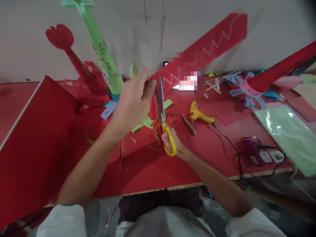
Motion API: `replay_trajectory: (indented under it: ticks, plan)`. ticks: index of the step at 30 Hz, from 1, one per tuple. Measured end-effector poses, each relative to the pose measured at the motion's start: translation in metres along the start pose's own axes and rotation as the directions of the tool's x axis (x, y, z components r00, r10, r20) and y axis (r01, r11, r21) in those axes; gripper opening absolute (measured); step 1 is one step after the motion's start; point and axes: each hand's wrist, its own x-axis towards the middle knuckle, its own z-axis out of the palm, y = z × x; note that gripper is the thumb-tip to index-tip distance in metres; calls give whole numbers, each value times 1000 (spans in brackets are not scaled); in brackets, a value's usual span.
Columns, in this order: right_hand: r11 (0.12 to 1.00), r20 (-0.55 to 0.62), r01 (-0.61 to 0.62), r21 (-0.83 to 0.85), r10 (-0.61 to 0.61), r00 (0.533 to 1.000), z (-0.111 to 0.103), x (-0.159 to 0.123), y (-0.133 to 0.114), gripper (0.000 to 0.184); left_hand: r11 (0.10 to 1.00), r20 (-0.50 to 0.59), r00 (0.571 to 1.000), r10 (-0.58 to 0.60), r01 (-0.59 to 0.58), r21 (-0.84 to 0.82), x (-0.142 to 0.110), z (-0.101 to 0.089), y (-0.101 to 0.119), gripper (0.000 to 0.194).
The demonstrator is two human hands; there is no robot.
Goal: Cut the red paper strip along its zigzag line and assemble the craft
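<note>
My left hand (134, 100) pinches the near end of a long red paper strip (214, 44), which slants up to the right and bears a pale zigzag line. In my right hand (172, 140) is a pair of scissors (160, 108) with yellow and orange handles, pointing upward. The scissor blades meet the strip's near end, close to my left thumb; I cannot tell how far they are parted. Below them, green paper scraps (147, 122) lie on the red table (148, 171).
A yellow glue gun (199, 113) is wired to a purple box (260, 151). Behind stand a green paper tube (102, 54) and a red paper flower (60, 36). A red panel (37, 148) rises at left; a plastic-wrapped green pack (288, 135) and red tube (283, 69) are at right.
</note>
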Motion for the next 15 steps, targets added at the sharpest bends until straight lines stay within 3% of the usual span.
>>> replay_trajectory:
  ticks: [4, 15]
  plan:
    - [999, 3, 24, 45, -25, 1000, 7, 0, 6, 76, 995, -22, 997, 81, -79, 62, 0, 6, -4, 28]
    - [997, -72, 10, 70, -5, 997, 3, 2, 6, 78, 998, -1, 999, 54, -54, 13, -1, 7, -2, 34]
